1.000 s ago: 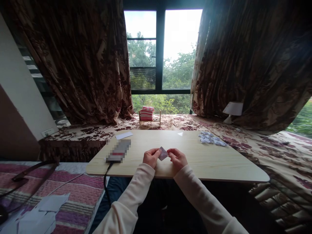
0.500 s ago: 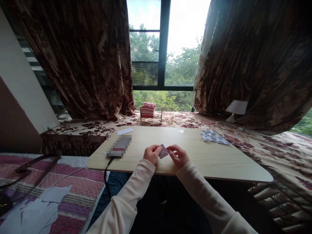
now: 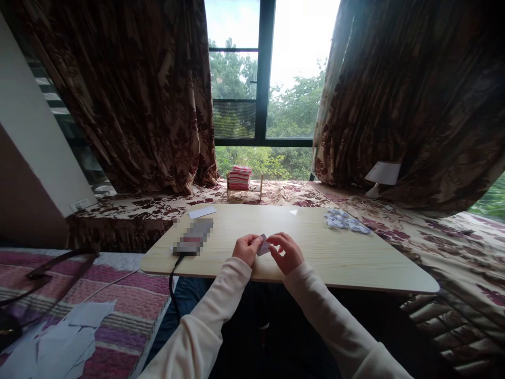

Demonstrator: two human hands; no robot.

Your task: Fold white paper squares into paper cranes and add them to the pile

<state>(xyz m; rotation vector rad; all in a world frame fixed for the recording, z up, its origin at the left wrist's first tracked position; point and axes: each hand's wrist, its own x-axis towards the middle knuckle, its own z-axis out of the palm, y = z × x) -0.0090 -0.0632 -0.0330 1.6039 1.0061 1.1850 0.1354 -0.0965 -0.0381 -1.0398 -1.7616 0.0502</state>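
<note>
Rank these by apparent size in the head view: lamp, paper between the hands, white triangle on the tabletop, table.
1. Table
2. Lamp
3. Paper, partly hidden
4. White triangle

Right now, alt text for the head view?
Left hand holds a small greyish paper over a pale wooden table, the right hand at its edge. A pile of small paper pieces lies right on the table, a pixelated object left; behind, patterned curtains flank a window.

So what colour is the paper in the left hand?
The paper looks light grey, slightly purple, seen best in the head view.
</note>
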